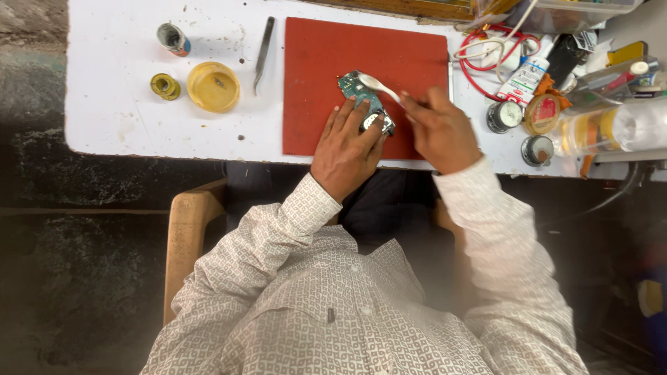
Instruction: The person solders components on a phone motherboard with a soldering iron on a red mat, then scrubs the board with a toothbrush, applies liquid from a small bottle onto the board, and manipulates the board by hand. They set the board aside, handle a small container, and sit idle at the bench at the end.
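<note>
A small green circuit board (356, 89) lies on a red mat (319, 69) on the white table (125, 104). My left hand (345, 149) rests on the mat and presses the board's near end, where a metal part (379, 122) shows between the fingers. My right hand (438, 128) grips a white brush-like tool (379, 86) whose tip touches the board's far end.
Metal tweezers (263, 52) lie left of the mat, beside a yellow round lid (213, 87), a small solder spool (165, 86) and a small can (172, 39). Cables, tubes, tins and a clear bottle (611, 128) crowd the table's right side. A wooden chair arm (187, 236) stands at my left.
</note>
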